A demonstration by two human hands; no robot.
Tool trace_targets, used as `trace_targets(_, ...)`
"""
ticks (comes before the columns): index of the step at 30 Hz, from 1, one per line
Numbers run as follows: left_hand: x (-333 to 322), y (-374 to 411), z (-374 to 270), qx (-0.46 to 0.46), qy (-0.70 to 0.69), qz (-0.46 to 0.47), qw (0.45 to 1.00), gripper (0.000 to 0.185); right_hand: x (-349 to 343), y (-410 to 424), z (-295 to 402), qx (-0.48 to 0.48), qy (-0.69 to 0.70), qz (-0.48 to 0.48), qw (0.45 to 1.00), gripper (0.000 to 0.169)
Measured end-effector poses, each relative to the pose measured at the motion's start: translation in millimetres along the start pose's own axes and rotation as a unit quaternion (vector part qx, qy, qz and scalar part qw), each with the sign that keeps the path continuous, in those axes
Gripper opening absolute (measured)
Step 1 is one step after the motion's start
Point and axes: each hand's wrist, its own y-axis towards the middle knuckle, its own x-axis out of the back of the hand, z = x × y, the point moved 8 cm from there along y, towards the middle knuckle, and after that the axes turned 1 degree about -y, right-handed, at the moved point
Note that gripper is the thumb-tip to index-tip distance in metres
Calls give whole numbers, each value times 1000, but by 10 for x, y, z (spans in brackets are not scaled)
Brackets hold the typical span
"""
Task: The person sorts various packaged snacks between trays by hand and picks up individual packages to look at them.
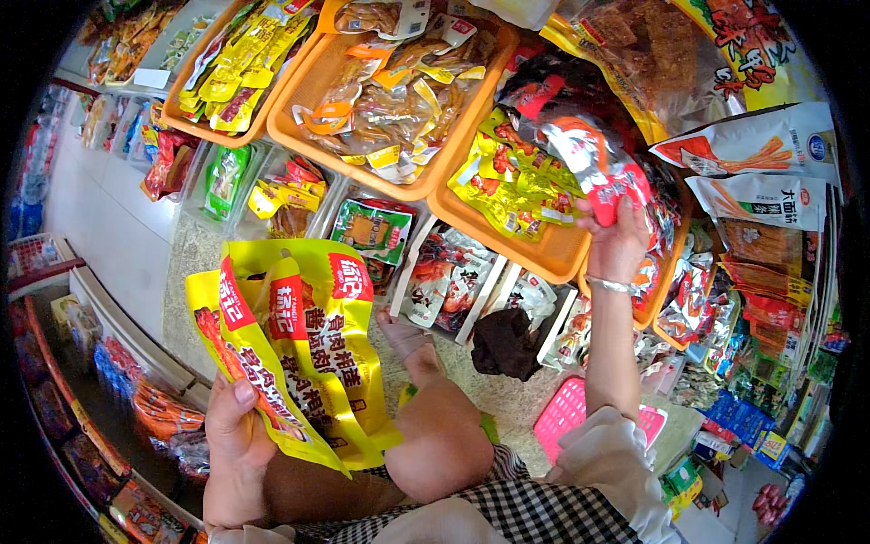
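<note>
My left hand (238, 415) grips several yellow-and-red snack packets (319, 353), fanned apart at their upper ends. At the right, my right hand (618, 238) holds the red end of a white, red and black packet (591, 163), which tilts up and left over an orange basket. Yellow-green packets (513, 180) lie in that orange basket (544, 255), just left of my right hand. Dark packets with red marks (537, 88) lie beyond the held packet, partly blurred.
Orange baskets hold brown vacuum-packed snacks (401, 102) and yellow packets (238, 68). Clear bins with a green packet (228, 180) stand below them. A dark cloth (510, 343) lies on white-edged bins; a pink plastic basket (561, 415) is on the floor. Packets hang at the right (754, 204).
</note>
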Motion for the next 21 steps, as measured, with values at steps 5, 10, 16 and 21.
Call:
trace_targets(5,-27,-2,16,0,2,-4,1000,44,126,128,126,26,-43,-34,998,23)
trace_targets(10,-25,0,-14,3,15,-7,1000,41,71,705,-139,-20,-75,-28,997,22)
trace_targets(16,-32,-11,-24,-1,28,-13,1000,42,-7,1469,-331,-24,-124,-32,991,29)
trace_targets(21,-10,-17,-38,-5,32,-14,999,44,276,1308,-181,-11,-158,-81,984,35)
